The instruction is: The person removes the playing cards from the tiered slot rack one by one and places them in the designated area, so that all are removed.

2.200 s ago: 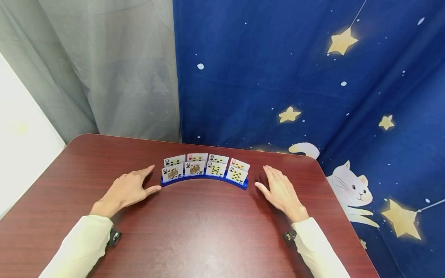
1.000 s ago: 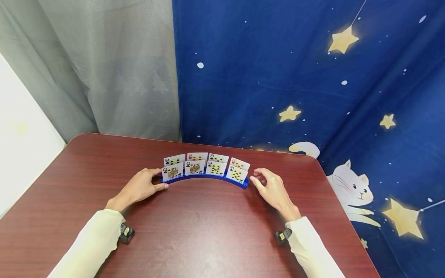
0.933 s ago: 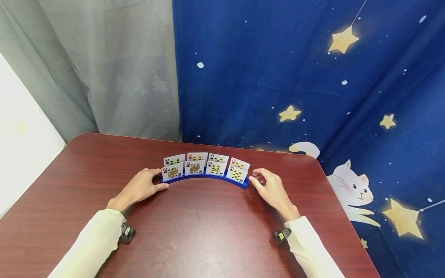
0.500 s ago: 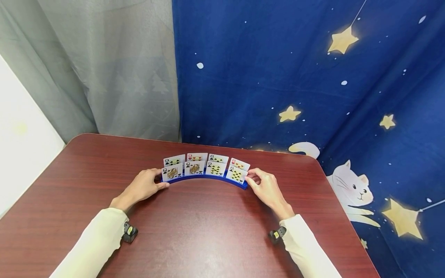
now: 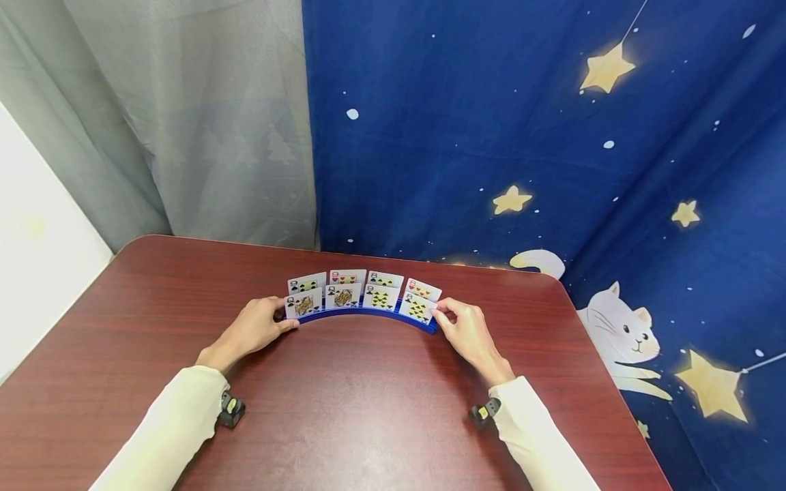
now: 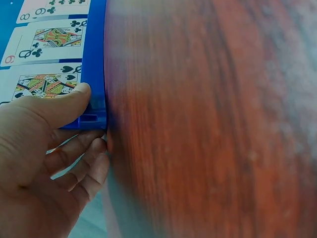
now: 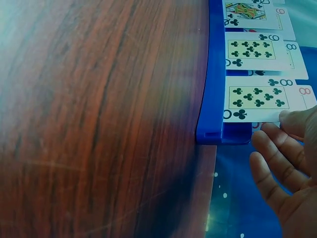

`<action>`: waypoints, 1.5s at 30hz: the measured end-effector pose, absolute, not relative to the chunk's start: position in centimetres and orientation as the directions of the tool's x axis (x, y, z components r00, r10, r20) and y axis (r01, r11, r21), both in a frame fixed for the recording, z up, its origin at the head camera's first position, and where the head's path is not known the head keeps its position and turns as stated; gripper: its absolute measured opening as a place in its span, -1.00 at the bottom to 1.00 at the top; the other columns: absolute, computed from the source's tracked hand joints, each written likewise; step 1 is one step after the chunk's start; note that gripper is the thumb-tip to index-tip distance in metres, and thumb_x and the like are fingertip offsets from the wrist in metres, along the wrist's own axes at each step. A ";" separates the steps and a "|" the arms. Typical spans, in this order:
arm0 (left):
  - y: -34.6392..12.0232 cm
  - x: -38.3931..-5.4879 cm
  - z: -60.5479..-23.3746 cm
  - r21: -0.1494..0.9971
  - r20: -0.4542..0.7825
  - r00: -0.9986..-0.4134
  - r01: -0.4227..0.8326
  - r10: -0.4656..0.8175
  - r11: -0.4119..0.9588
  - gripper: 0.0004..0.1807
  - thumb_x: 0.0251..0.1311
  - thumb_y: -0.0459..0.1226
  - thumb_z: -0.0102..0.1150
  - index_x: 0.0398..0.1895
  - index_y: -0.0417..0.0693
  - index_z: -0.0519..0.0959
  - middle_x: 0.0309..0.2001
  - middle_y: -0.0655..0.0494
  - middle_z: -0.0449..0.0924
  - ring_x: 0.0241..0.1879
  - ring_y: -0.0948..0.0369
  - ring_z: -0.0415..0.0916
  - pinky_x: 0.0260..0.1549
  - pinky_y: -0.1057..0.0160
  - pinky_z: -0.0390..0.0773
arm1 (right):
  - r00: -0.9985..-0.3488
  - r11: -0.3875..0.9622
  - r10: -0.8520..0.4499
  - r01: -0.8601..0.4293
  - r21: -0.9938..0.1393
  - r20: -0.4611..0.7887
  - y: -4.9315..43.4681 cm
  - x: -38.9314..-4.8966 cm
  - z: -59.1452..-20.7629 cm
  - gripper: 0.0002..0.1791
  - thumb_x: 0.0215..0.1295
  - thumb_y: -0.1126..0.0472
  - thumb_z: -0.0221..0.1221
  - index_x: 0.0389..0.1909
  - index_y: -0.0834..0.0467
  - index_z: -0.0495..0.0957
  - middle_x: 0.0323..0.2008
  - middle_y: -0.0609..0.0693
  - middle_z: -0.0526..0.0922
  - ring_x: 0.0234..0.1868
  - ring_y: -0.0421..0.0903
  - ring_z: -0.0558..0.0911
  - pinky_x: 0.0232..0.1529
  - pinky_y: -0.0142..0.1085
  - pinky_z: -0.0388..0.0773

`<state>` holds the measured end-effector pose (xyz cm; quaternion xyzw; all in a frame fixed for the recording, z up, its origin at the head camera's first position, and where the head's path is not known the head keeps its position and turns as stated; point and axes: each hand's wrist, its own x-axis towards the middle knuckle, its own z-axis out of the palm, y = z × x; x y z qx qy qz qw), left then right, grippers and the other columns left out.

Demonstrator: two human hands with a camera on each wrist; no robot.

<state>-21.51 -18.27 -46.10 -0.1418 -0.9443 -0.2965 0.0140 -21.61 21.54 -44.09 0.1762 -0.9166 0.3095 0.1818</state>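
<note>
A curved blue card holder stands on the table, with playing cards upright in two rows. My left hand grips the holder's left end; in the left wrist view the thumb lies over its front by the queen of spades, the fingers beyond the end. At the other end, my right hand pinches the eight of clubs by its upper right corner, thumb on the card's face. This card still overlaps the holder's front slot. Behind it stands a red eight, partly hidden.
The nine of clubs and queen of clubs fill the middle of the front row. The reddish-brown table ends at a back edge close behind the holder. Grey and blue curtains hang beyond it.
Both hands have moved inward from beside the holder. My left hand has taken hold of its left end, and my right hand has reached the eight of clubs and pinched it.
</note>
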 end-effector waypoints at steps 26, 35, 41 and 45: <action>-18.4 -21.9 -46.2 0.532 0.121 -0.961 0.275 0.250 0.801 -0.71 0.13 -0.25 0.38 -0.23 -0.35 0.66 -0.29 -0.16 0.68 -0.36 0.12 0.60 -0.30 0.07 0.57 | -0.931 0.407 -0.038 -0.346 -0.845 0.363 24.0 -22.0 -40.7 -0.89 0.30 0.41 0.23 -0.24 0.42 0.63 -0.37 0.36 0.68 -0.46 -0.30 0.64 -0.40 -0.27 0.65; -18.2 -21.9 -46.0 0.533 0.117 -0.962 0.272 0.249 0.801 -0.71 0.12 -0.26 0.38 -0.21 -0.34 0.67 -0.28 -0.14 0.69 -0.35 0.11 0.60 -0.27 0.06 0.56 | -0.953 0.361 0.103 -0.230 -0.904 0.284 26.7 -22.8 -40.6 -0.77 0.33 0.33 0.24 -0.08 0.40 0.64 -0.50 0.07 0.67 -0.51 -0.28 0.60 -0.55 -0.35 0.58; -18.2 -21.8 -46.1 0.537 0.108 -0.963 0.265 0.247 0.801 -0.69 0.12 -0.25 0.38 -0.20 -0.36 0.66 -0.27 -0.16 0.68 -0.35 0.11 0.60 -0.28 0.05 0.58 | -0.977 0.417 0.197 0.010 -0.909 0.080 28.0 -23.5 -41.8 -0.71 0.37 0.24 0.21 0.01 0.34 0.63 -0.58 -0.16 0.62 -0.57 -0.23 0.55 -0.61 -0.38 0.47; -18.1 -21.8 -46.0 0.532 0.111 -0.962 0.268 0.247 0.803 -0.69 0.12 -0.25 0.38 -0.22 -0.36 0.66 -0.29 -0.15 0.68 -0.37 0.12 0.59 -0.29 0.06 0.57 | -0.976 0.518 0.216 0.113 -0.848 0.001 28.7 -23.9 -43.1 -0.73 0.38 0.25 0.19 -0.01 0.33 0.65 -0.49 -0.03 0.71 -0.54 -0.20 0.59 -0.59 -0.39 0.41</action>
